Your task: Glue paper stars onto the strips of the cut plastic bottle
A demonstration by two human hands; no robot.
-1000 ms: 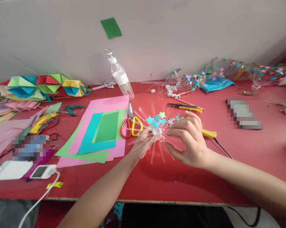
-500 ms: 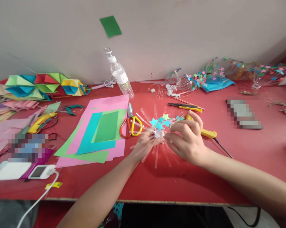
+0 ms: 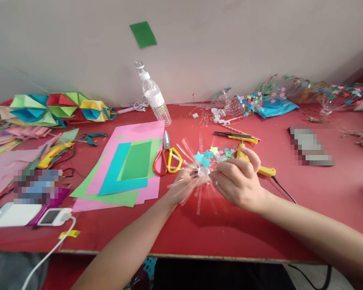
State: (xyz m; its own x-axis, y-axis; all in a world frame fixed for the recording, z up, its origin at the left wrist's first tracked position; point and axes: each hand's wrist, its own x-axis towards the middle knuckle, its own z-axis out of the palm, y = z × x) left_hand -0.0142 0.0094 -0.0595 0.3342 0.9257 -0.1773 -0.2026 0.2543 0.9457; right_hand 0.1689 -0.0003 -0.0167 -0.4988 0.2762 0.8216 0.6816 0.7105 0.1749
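My left hand (image 3: pixel 181 186) is closed round a clear plastic bottle top cut into strips (image 3: pixel 203 172), whose thin strips fan out on all sides. Small blue and pale green paper stars (image 3: pixel 205 162) sit at the far side of its neck. My right hand (image 3: pixel 238 181) is close beside it on the right, thumb and fingertips pinched together next to the neck. Whatever those fingertips hold is too small to make out. Just beyond the right hand lie more tiny colored stars (image 3: pixel 226 153) and a yellow glue gun (image 3: pixel 265 171).
Scissors (image 3: pixel 166 155) lie left of the hands, next to stacked colored paper (image 3: pixel 136 161). Behind stand a plastic bottle (image 3: pixel 154 96) and a box cutter (image 3: pixel 236 137). Star-covered strip pieces (image 3: pixel 250 102) line the wall. A phone (image 3: pixel 311 147) rests at right, folded paper ornaments (image 3: pixel 45 108) at left.
The view has shifted slightly. A few strips and stars have turned a little, and both hands stay at the bottle top in much the same pose.
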